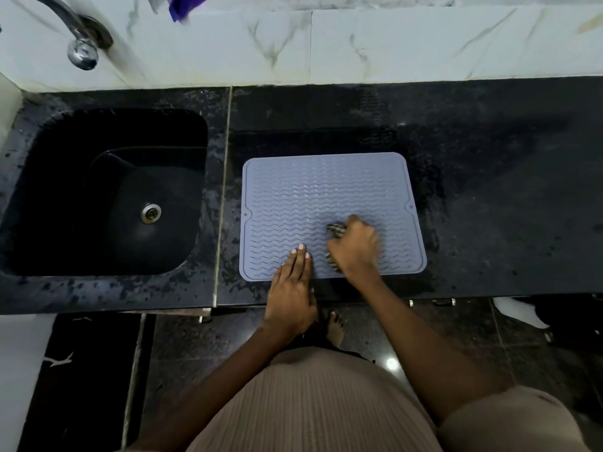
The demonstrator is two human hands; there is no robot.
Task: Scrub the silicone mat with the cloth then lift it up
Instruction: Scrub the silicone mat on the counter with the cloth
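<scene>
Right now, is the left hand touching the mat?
Touching. The head view shows the left hand lying flat, fingers pressed on the mat.

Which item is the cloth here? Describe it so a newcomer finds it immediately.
Start at the black stone counter right of the sink, where a grey wavy-ribbed silicone mat lies. The small dark striped cloth is bunched under the right hand; the left hand lies flat, empty.

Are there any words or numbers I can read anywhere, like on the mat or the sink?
None. The grey silicone mat has only wavy ridges, no letters. The cloth in the right hand shows stripes, no label. The sink and the tap carry no readable marks.
</scene>
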